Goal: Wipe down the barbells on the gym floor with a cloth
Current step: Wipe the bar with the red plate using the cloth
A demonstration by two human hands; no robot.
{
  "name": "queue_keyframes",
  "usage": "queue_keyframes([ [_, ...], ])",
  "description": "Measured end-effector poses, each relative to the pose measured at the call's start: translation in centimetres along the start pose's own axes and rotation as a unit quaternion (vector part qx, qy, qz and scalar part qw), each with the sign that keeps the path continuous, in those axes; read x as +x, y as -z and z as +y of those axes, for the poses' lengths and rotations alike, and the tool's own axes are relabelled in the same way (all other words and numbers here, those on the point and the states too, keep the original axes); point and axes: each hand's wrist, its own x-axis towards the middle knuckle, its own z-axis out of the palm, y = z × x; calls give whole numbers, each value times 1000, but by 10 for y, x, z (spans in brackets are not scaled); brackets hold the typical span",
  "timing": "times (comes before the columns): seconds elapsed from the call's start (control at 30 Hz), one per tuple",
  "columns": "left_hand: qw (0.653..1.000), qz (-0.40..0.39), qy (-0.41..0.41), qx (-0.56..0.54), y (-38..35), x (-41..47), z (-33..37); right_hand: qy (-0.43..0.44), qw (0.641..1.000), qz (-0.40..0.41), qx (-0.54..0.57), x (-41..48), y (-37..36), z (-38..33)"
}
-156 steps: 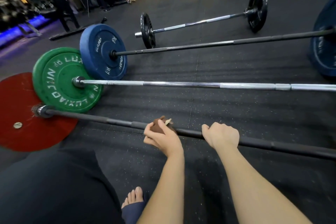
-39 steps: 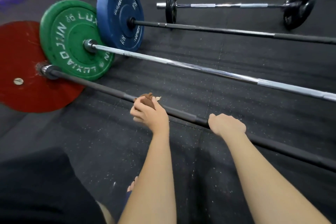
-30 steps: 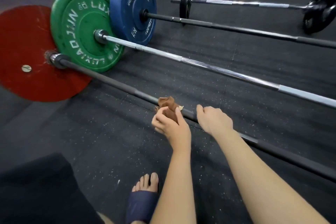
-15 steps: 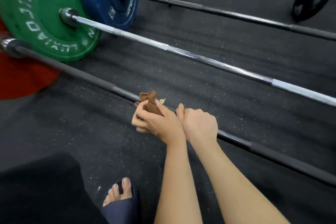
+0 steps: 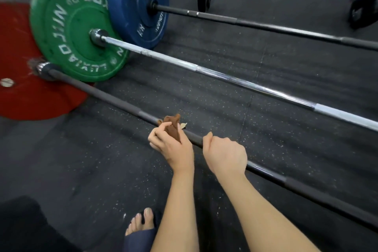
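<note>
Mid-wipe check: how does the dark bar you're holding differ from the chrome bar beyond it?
Finish: the dark bar is matte grey-black; the chrome bar is shiny silver.
Plates: the dark bar ends in a red plate, the chrome bar in a green plate.
Contact: the left hand holds a brown cloth on the dark bar and the right hand grips it bare; nothing touches the chrome bar.
Both lie along the floor.

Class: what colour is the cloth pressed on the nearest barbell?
Brown; the head view shows the cloth in the left hand on the dark bar.
</note>
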Motion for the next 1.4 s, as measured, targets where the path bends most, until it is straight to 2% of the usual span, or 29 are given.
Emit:
queue_keyframes([
  [0.13,995,17,101,-12,23,75,-9,17,999,-7,-29,-4,3,2],
  [0.23,995,14,97,21,32,100,-20,7,999,13,-45,-6,0,1],
  [0.43,993,-19,111,41,35,91,-10,25,999,16,-34,-9,4,1],
  [0.67,993,-20,111,21,31,71,-8,33,999,-2,-22,-6,6,0],
  [0.9,992,-112,51,3,26,-9,-6,58,997,6,-50,-7,7,0],
  [1.0,992,-122,36,11,28,-12,-6,84,993,1,-79,-7,7,4],
  [1.07,993,-112,48,-12,31,0,-6,89,991,-10,-95,-7,6,5],
  [1.23,987,-62,137,-53,39,55,-10,90,990,-21,-102,-8,1,4],
  [1.33,989,-52,132,-49,40,68,-17,49,995,-50,-76,-5,5,1],
  [1.4,989,-54,126,-53,36,60,-18,-8,995,-97,-11,1,16,-5],
])
